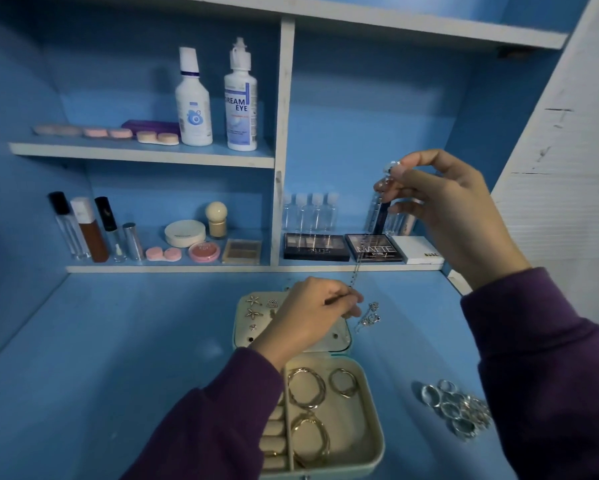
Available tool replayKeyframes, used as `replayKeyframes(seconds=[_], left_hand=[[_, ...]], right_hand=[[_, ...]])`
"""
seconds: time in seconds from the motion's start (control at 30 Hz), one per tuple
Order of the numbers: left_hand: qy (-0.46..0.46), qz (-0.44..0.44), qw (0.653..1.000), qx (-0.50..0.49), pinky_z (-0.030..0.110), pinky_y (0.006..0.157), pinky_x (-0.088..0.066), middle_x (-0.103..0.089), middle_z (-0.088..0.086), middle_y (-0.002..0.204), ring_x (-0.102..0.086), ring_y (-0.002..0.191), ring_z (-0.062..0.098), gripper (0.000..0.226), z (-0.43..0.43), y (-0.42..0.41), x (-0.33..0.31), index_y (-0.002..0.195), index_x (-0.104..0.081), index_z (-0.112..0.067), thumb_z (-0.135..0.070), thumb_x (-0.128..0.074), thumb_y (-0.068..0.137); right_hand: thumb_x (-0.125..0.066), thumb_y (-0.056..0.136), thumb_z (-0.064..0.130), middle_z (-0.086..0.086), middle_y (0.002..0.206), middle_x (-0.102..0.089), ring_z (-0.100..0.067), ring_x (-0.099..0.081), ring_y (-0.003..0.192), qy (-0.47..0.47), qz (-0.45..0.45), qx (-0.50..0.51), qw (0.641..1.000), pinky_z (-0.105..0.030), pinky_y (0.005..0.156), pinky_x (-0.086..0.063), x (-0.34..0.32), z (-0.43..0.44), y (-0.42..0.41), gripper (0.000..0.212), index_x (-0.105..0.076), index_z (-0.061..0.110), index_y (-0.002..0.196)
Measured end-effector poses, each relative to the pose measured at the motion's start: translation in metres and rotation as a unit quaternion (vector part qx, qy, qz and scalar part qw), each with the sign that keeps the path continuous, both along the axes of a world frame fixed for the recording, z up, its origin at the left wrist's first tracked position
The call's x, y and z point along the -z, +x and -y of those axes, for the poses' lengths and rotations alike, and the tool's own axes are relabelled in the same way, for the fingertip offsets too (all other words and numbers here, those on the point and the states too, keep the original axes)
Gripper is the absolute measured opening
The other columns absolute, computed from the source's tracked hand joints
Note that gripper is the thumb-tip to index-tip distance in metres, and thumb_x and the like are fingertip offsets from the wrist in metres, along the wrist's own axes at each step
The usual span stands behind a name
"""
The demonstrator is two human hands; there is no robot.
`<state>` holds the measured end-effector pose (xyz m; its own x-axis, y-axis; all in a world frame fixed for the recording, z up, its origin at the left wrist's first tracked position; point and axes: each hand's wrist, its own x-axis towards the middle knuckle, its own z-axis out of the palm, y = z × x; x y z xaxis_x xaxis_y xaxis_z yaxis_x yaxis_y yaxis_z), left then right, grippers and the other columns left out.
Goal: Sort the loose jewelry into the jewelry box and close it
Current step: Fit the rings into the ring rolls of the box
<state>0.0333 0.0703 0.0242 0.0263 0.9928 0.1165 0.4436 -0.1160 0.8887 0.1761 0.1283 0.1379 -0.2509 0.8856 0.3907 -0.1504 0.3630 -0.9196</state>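
- A blue desk [118, 341] fills the lower view, backed by white-edged shelves [284, 133] holding two white bottles [194, 98], makeup tubes and eyeshadow palettes [315, 247].
- The jewelry box [367, 445] lies open at the middle of the desk, its cream base nearest the person and its lid flat behind it.
- The right hand [457, 209] is raised in front of the shelves, thumb and fingertips pinching the upper end of a thin chain [360, 258].
- The left hand [308, 317] hovers over the lid, fingers curled, pinching the chain's lower end; the chain runs nearly taut between the two hands.
- Gold hoops [306, 388] lie in the base's larger compartment (the ring rolls sit in the narrow one to its left).
- A heap of silver rings [457, 407] lies on the desk right of the box, apart from it.
- Small silver pieces [370, 315] lie on the desk just beside the lid's right edge.
- Starfish studs [253, 307] sit in the lid's left part.
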Motion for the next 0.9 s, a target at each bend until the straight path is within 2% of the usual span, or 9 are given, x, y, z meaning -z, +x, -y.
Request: replayKeyframes(seconds=[0.17,0.27,0.33,0.5,0.63,0.77,0.9], left_hand=[[0.011,0.063,0.997,-0.037,0.017,0.065,-0.051,-0.072,-0.006,0.077,-0.067,0.067,0.006,0.012,0.004,-0.011,-0.009,0.088,-0.069,-0.022,-0.019,-0.059,0.094],[0.035,0.062,0.996,-0.048,0.017,0.06,-0.05,-0.071,-0.007,0.073,-0.066,0.064,0.004,0.016,0.009,-0.017,-0.025,0.084,-0.067,-0.026,-0.017,-0.058,0.094],[0.046,0.051,0.997,-0.045,0.016,0.058,-0.05,-0.071,-0.007,0.074,-0.066,0.064,0.003,0.016,0.012,-0.019,-0.039,0.085,-0.068,-0.024,-0.017,-0.058,0.094],[-0.004,-0.008,1.0,0.025,0.02,0.07,-0.056,-0.074,-0.001,0.081,-0.07,0.077,0.011,0.012,0.029,-0.018,-0.061,0.087,-0.07,-0.018,-0.016,-0.06,0.092],[-0.045,-0.053,0.995,0.077,0.018,0.069,-0.054,-0.074,-0.002,0.08,-0.069,0.074,0.005,0.011,0.039,-0.003,-0.052,0.087,-0.072,-0.014,-0.016,-0.062,0.091],[-0.07,-0.133,0.982,0.114,0.03,0.082,-0.055,-0.075,-0.005,0.084,-0.069,0.08,0.008,0.013,0.048,0.007,-0.03,0.088,-0.075,-0.014,-0.02,-0.064,0.09],[-0.104,-0.177,0.97,0.13,0.025,0.077,-0.054,-0.075,-0.003,0.085,-0.068,0.079,0.007,0.016,0.054,0.012,-0.008,0.089,-0.075,-0.014,-0.024,-0.063,0.091]], right_hand=[[-0.062,0.087,0.006,0.0,0.064,-0.067,-0.017,-0.059,0.062,0.005,0.028,0.037,0.999,-0.022,0.057,-0.048,0.011,-0.002,0.01,0.01,-0.057,0.012,0.082],[-0.063,0.085,0.002,-0.004,0.062,-0.065,-0.016,-0.056,0.057,-0.01,0.094,0.027,0.995,-0.022,0.053,-0.045,0.021,0.0,0.015,0.008,-0.06,0.008,0.082],[-0.064,0.085,0.002,-0.005,0.063,-0.064,-0.018,-0.054,0.059,-0.011,0.16,0.001,0.987,-0.024,0.055,-0.044,0.03,0.004,0.017,0.005,-0.063,0.007,0.083],[-0.066,0.085,0.007,-0.005,0.064,-0.068,-0.017,-0.057,0.062,-0.015,0.264,-0.069,0.962,-0.025,0.057,-0.045,0.047,0.025,0.022,0.005,-0.064,0.004,0.089],[-0.064,0.085,0.005,0.0,0.058,-0.066,-0.015,-0.056,0.06,-0.026,0.287,-0.1,0.952,-0.019,0.054,-0.044,0.062,0.039,0.026,0.004,-0.064,0.004,0.089],[-0.064,0.084,0.004,-0.003,0.062,-0.067,-0.014,-0.055,0.061,-0.045,0.302,-0.125,0.944,-0.022,0.056,-0.043,0.074,0.048,0.031,0.005,-0.065,0.004,0.089],[-0.064,0.083,0.005,-0.01,0.069,-0.07,-0.015,-0.056,0.062,-0.062,0.316,-0.14,0.936,-0.025,0.059,-0.044,0.085,0.055,0.034,0.007,-0.065,0.005,0.09]])
